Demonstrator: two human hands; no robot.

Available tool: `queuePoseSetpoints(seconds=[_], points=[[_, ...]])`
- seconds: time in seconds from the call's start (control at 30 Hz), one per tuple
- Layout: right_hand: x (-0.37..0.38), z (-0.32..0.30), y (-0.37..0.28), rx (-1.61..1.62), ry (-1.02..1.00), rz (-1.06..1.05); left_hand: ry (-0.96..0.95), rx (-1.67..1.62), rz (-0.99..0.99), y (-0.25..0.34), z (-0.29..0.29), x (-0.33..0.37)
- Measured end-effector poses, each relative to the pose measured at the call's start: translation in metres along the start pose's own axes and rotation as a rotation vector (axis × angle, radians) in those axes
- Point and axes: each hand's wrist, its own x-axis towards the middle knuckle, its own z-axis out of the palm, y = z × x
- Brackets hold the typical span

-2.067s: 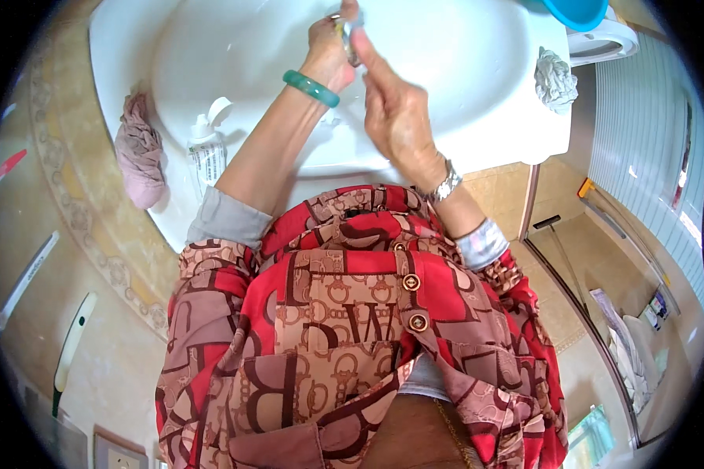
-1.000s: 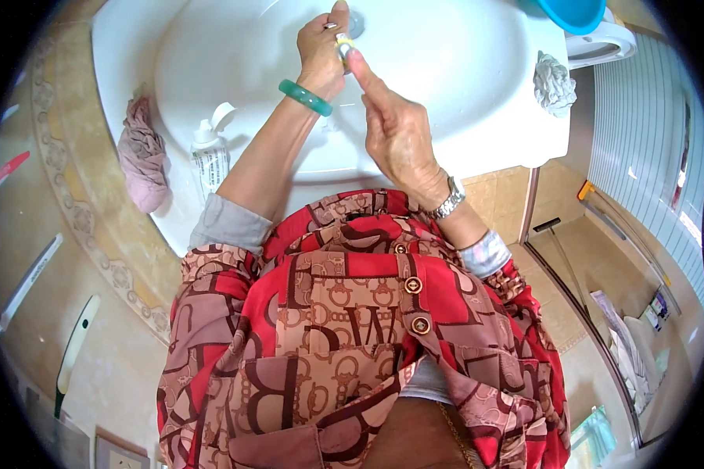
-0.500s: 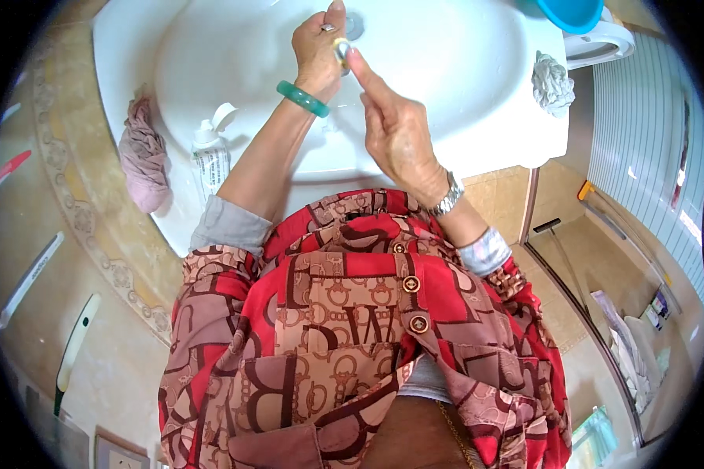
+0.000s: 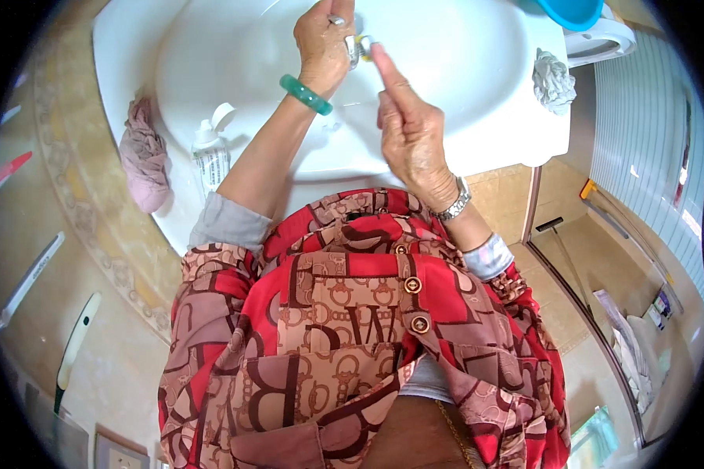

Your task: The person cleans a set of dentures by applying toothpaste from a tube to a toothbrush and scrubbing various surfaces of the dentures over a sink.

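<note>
My left hand [image 4: 322, 48], with a green bangle [image 4: 305, 94] at the wrist, is closed over the white washbasin [image 4: 446, 141]; its finger ends are partly cut off by the top edge. A small silvery-grey thing [image 4: 353, 51] shows beside it, too small to name. My right hand [image 4: 414, 134], below a metal-band watch [image 4: 454, 198], has its index finger stretched toward the left hand and the other fingers curled. At that fingertip is a small white and yellow piece [image 4: 366, 48], whose kind I cannot make out.
On the basin's left rim stand a white bottle [image 4: 210, 156] with its flip cap up and a crumpled pinkish cloth [image 4: 143, 152]. A whitish cloth [image 4: 554, 82] lies on the right rim. Beyond are a blue basin [image 4: 571, 12] and a toilet [image 4: 601, 43].
My right hand has moved a little to the right, and the white and yellow piece has shifted with its fingertip, away from the left hand. The left hand has turned slightly.
</note>
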Motion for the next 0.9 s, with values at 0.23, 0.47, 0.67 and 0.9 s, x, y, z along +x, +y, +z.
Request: queuePoseSetpoints(seconds=[0.23,0.47,0.67,0.9], points=[[0.015,0.006,-0.008,-0.094,-0.119,0.039,-0.059,-0.034,-0.146,-0.005,-0.002,-0.014],[0.005,0.002,-0.01,-0.157,-0.113,0.025,-0.035,-0.1,-0.157,-0.012,-0.003,-0.006],[0.001,0.005,-0.012,-0.201,-0.147,0.045,0.04,0.074,-0.021,-0.015,-0.002,-0.001],[-0.001,0.007,-0.002,-0.002,-0.087,-0.02,-0.057,0.108,-0.006,-0.015,-0.003,-0.003]])
